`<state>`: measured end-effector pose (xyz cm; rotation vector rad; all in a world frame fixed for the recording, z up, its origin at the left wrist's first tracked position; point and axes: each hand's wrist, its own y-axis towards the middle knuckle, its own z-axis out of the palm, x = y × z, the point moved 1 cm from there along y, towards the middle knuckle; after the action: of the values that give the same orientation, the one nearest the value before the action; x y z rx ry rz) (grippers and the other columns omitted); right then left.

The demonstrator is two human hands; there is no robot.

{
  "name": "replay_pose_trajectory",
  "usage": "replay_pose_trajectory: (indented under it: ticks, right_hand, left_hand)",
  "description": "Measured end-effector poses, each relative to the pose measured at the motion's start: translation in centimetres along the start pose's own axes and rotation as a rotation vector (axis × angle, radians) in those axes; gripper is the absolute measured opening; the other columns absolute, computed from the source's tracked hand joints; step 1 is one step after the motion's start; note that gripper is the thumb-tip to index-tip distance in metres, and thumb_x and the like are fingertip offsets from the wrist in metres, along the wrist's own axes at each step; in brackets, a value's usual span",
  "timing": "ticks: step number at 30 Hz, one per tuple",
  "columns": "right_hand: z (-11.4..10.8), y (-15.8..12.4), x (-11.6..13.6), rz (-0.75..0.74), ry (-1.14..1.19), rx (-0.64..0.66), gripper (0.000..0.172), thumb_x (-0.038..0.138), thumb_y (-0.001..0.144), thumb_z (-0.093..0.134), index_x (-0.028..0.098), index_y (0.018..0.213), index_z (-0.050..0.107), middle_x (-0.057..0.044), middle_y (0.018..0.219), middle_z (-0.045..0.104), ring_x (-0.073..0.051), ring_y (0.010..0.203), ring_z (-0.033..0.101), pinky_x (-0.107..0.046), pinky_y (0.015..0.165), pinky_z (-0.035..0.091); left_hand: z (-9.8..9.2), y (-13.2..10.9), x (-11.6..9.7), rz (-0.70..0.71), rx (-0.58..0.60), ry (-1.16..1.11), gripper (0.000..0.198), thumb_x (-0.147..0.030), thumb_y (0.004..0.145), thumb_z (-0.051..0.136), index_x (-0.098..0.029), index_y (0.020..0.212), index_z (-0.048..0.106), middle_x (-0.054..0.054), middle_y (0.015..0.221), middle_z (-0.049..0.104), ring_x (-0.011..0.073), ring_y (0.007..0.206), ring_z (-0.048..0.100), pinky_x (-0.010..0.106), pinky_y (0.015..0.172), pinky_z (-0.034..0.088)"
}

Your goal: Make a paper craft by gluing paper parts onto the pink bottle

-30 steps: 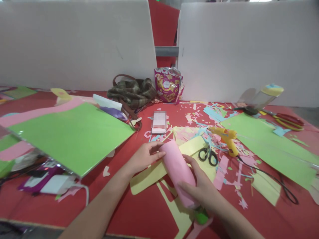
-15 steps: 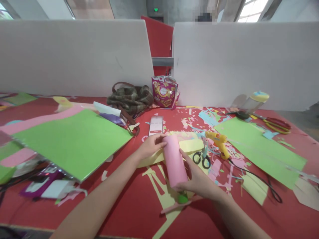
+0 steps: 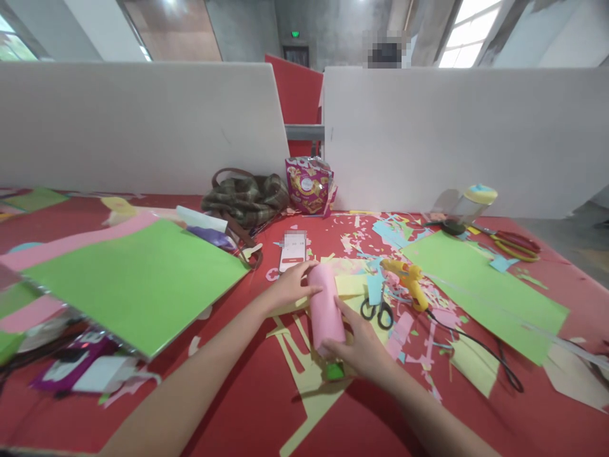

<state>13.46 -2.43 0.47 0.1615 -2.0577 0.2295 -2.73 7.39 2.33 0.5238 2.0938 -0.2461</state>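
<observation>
A pink paper-covered cylinder [image 3: 326, 310] leans between my two hands above the table. My left hand [image 3: 295, 283] grips its far end, fingers bent over the upper left edge. My right hand [image 3: 360, 337] is curled around the right side and the near end. Just below the near end shows a small bright green piece [image 3: 334, 370]; whether it is attached to the cylinder I cannot tell. Under the cylinder lie cut yellow paper strips [image 3: 311, 388]. Black-handled scissors [image 3: 379, 313] rest to the right of it, close to a yellow glue gun [image 3: 410, 279] with a black cord.
Green sheets lie left [image 3: 137, 285] and right [image 3: 495, 292] on the red table [image 3: 228, 393]. Paper scraps [image 3: 352, 241] are scattered about. A phone [image 3: 292, 252], a plaid bag [image 3: 247, 197], a purple snack bag [image 3: 309, 185] and a yellow-lidded jar [image 3: 471, 206] stand or lie farther back.
The cylinder is held slightly more upright, both hands still on it. A thin pink strip below its near end no longer shows clearly. The whole view has tilted up a little.
</observation>
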Motion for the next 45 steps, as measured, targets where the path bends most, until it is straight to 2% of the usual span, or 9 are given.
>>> replay_pose_trajectory:
  ticks: [4,7,9,12,16,19,22,35,45]
  right_hand:
    - [-1.5,-0.5,-0.2,-0.119,-0.167,-0.1,0.05,0.033,0.068,0.053,0.017,0.114,0.041,-0.01,0.112,0.048,-0.023,0.104,0.044,-0.038,0.086,0.035]
    - [-4.3,-1.1,-1.4,-0.057,-0.411,-0.241,0.021,0.036,0.075,0.043,0.018,0.083,0.052,-0.009,0.084,0.054,-0.022,0.081,0.052,-0.037,0.074,0.041]
    - [-6.5,-1.5,-2.7,0.05,-0.616,-0.387,0.02,0.036,0.075,0.041,0.018,0.071,0.05,-0.009,0.077,0.05,-0.024,0.078,0.051,-0.038,0.072,0.04]
    - [-9.2,-1.4,-4.6,0.188,-0.813,-0.591,0.03,0.039,0.073,0.042,0.013,0.089,0.047,-0.016,0.09,0.047,-0.028,0.086,0.049,-0.039,0.071,0.04]
    - [-11.0,-0.1,-6.3,0.212,-0.879,-0.527,0.04,0.036,0.076,0.038,0.011,0.108,0.038,-0.017,0.1,0.049,-0.026,0.089,0.05,-0.036,0.072,0.039]
    - [-11.6,0.7,-6.6,0.223,-0.885,-0.43,0.035,0.032,0.08,0.032,0.01,0.106,0.041,-0.015,0.098,0.054,-0.024,0.091,0.051,-0.034,0.076,0.038]
    - [-12.1,0.8,-6.7,0.236,-0.884,-0.397,0.034,0.032,0.081,0.031,0.009,0.103,0.044,-0.015,0.098,0.055,-0.023,0.092,0.051,-0.033,0.077,0.037]
    - [-14.0,-0.3,-7.7,0.345,-0.931,-0.514,0.028,0.03,0.081,0.031,0.012,0.095,0.047,-0.013,0.091,0.058,-0.022,0.083,0.053,-0.03,0.072,0.036]
    - [-13.8,-0.1,-8.3,0.344,-0.94,-0.544,0.024,0.031,0.081,0.033,0.014,0.09,0.047,-0.01,0.084,0.058,-0.022,0.078,0.054,-0.029,0.066,0.036]
  left_hand:
    - [-0.5,-0.3,-0.8,0.075,-0.012,0.241,0.055,-0.038,0.068,0.054,-0.017,0.117,0.038,0.011,0.123,0.041,0.0225,0.112,0.038,0.037,0.092,0.033]
    - [-1.2,-0.8,-2.1,0.242,0.067,0.425,0.047,-0.028,0.073,0.049,-0.019,0.118,0.038,0.009,0.126,0.038,0.021,0.117,0.031,0.038,0.096,0.025]
    - [-1.5,-1.2,-3.1,0.385,0.196,0.553,0.045,-0.015,0.073,0.046,-0.023,0.116,0.04,0.006,0.127,0.037,0.0204,0.119,0.028,0.038,0.098,0.021]
    - [-1.3,-2.0,-4.3,0.502,0.331,0.758,0.066,-0.001,0.061,0.051,-0.029,0.118,0.035,0.002,0.132,0.03,0.0262,0.123,0.016,0.048,0.097,0.014]
    - [0.5,-2.6,-4.8,0.706,0.376,0.864,0.048,-0.005,0.067,0.052,-0.029,0.108,0.045,0.0,0.124,0.043,0.0223,0.121,0.022,0.047,0.097,0.01]
    - [1.9,-2.5,-4.5,0.837,0.369,0.925,0.02,-0.013,0.079,0.043,-0.025,0.091,0.053,0.001,0.1,0.058,0.0162,0.105,0.043,0.041,0.098,0.014]
    - [2.4,-2.2,-4.5,0.874,0.362,1.018,0.02,-0.013,0.082,0.038,-0.025,0.085,0.053,0.0,0.084,0.061,0.0129,0.086,0.052,0.039,0.097,0.017]
    - [-1.6,1.9,-9.2,0.79,0.292,1.056,0.031,-0.004,0.075,0.045,-0.024,0.099,0.048,0.002,0.117,0.049,0.0158,0.111,0.039,0.038,0.096,0.014]
    - [2.5,6.5,-5.9,0.924,0.301,1.152,0.02,-0.012,0.078,0.046,-0.024,0.092,0.052,0.002,0.112,0.053,0.0153,0.108,0.043,0.04,0.097,0.013]
